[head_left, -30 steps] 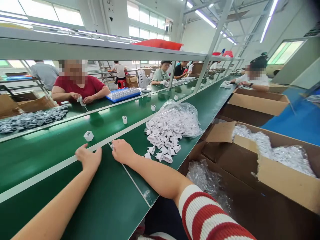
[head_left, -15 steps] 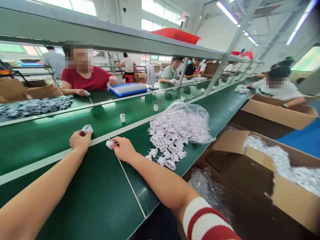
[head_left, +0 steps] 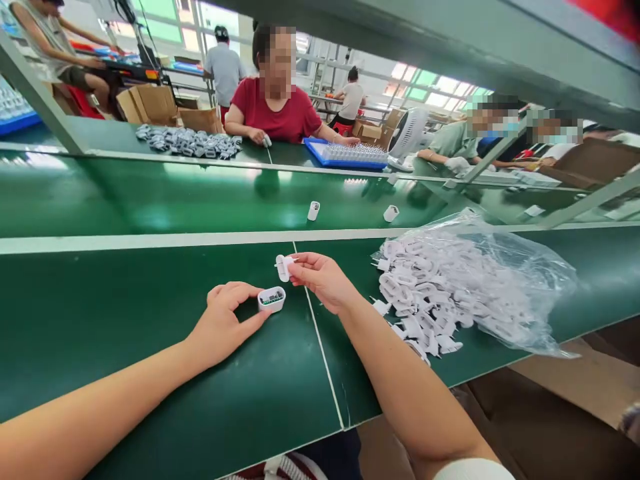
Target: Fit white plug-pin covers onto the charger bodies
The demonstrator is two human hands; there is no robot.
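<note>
Between its thumb and fingers, my left hand [head_left: 225, 320] grips a white oval housing [head_left: 272, 300], whose open top shows a green circuit board inside. Just above and right of it, my right hand [head_left: 323, 277] pinches a white plug cap [head_left: 284, 267] with thin metal pins. The cap and the housing are close together but apart. To the right of my right hand, a heap of white plug caps [head_left: 425, 287] spills out of a clear plastic bag [head_left: 530, 280] on the green table.
Two white housings [head_left: 313, 211] [head_left: 391, 213] stand on the green belt [head_left: 225, 200] beyond a pale strip. Across it, a person in red [head_left: 273, 110] sits by grey parts [head_left: 190, 142] and a blue tray [head_left: 345, 153]. A metal frame [head_left: 450, 47] crosses overhead.
The view has turned left. My left hand has brought its housing from over the belt edge to the near table, close to my right hand, which now holds its cap raised beside it.
</note>
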